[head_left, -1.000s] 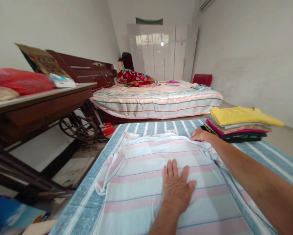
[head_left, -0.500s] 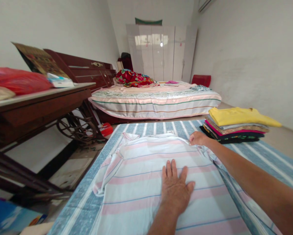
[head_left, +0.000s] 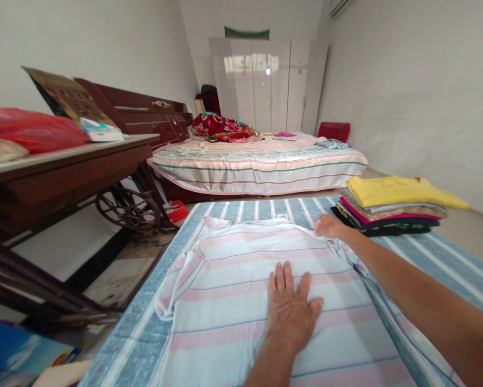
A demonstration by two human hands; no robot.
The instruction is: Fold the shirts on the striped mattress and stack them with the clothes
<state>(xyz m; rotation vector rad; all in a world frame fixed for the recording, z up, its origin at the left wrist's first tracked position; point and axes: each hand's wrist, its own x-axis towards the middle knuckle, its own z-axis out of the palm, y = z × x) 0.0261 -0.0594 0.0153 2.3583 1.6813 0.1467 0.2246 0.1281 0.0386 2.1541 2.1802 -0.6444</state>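
Observation:
A short-sleeved shirt, white with pink bands and thin blue lines, lies spread on a blue-and-white striped cloth surface. My left hand rests flat on the middle of the shirt, palm down with fingers spread. Up at the shirt's far right edge, near the collar and shoulder, my right hand is closed with its fingertips at the fabric. The sleeve on the left lies out on the cloth. My right forearm partly covers the right sleeve.
A stack of folded clothes with a yellow garment on top sits at the far right. Beyond is a bed with a red floral blanket. On the left stands a sewing machine table bearing a red plastic bag.
The view has shifted very slightly. Both hands keep their places on the shirt, and the shirt lies as before.

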